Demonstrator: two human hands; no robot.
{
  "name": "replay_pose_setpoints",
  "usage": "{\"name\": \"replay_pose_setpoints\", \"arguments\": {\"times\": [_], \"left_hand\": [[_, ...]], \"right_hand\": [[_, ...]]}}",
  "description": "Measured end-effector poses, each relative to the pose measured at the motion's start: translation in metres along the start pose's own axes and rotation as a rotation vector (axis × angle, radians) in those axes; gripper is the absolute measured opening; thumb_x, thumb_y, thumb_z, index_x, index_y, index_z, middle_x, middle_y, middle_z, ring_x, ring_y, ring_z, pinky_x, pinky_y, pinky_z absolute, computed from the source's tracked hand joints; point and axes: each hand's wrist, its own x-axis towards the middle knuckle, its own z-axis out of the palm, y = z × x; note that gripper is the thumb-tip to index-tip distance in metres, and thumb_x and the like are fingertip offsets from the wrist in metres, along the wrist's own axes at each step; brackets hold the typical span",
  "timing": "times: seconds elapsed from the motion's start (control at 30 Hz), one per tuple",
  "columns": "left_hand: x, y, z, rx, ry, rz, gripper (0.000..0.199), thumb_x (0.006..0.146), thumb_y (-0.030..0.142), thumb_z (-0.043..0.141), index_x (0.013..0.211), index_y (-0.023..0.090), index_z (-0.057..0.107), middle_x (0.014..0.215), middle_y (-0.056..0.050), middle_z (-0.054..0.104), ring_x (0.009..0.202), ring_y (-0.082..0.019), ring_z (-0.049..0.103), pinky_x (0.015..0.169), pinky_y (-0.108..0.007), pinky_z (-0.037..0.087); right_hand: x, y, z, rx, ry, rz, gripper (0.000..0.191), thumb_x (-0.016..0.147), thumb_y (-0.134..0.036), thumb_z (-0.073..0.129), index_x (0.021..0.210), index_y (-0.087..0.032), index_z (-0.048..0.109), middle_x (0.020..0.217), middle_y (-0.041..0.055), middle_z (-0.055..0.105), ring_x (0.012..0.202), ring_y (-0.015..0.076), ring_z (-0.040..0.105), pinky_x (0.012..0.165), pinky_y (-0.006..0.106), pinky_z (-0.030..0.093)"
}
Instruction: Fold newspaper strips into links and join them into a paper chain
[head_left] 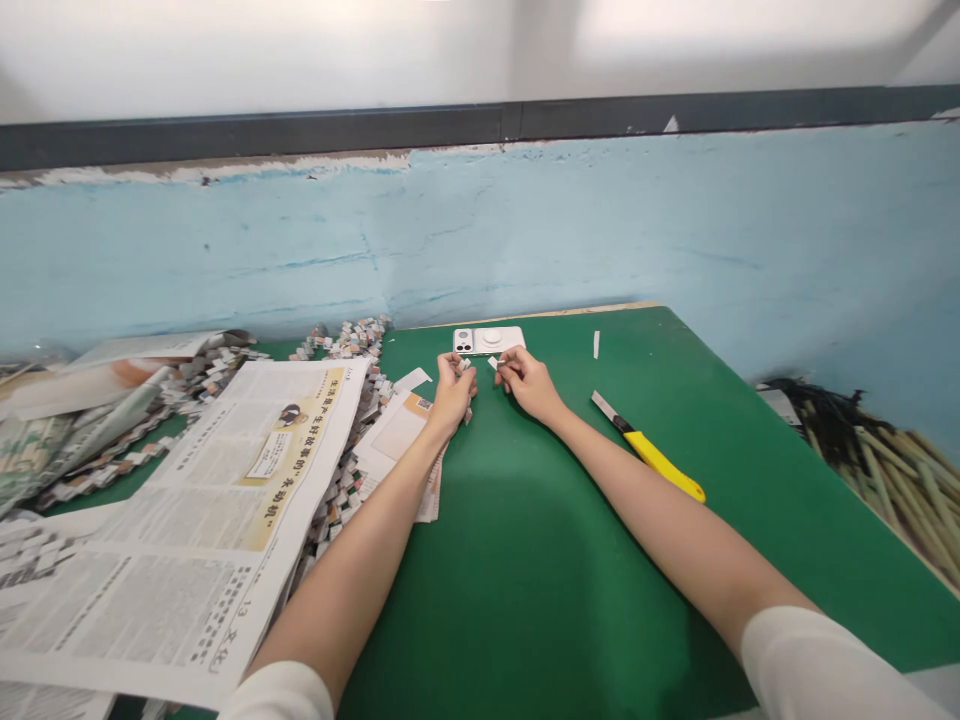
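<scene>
Over the green table (510, 580), my left hand (451, 394) is closed around a small folded paper piece (466, 364), part of which is hidden by the fingers. A short distance to its right, my right hand (531, 384) pinches a small white paper strip (493, 363) between thumb and fingers. The two papers are close but apart. Just beyond both hands lies a white phone (508, 341), camera side up. Left of my left hand are a loose white paper slip (412, 379) and a printed paper sheet (390, 440).
A yellow-handled utility knife (664, 466) lies right of my right forearm, blade out. A single paper strip (596, 345) rests farther back. Newspaper (187, 560) covers the left side, over woven folded-paper chains (346, 488). A blue wall (480, 240) borders the table; sticks (900, 470) lie beyond its right edge.
</scene>
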Motion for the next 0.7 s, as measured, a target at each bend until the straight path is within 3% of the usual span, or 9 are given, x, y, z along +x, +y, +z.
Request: {"name": "replay_pose_setpoints", "arguments": {"times": [0.7], "left_hand": [[0.0026,-0.0024,0.0001,-0.068,0.039,-0.067,0.035,0.086,0.02,0.068,0.097,0.026,0.035,0.075,0.009,0.039,0.053,-0.006,0.041,0.05,-0.018,0.034]], "right_hand": [[0.0001,0.0028,0.0004,-0.009,0.001,-0.007,0.013,0.095,-0.037,0.054,0.098,-0.024,0.051,0.073,-0.0019,0.067,0.055,0.0144,0.052,0.061,0.028,0.044]]}}
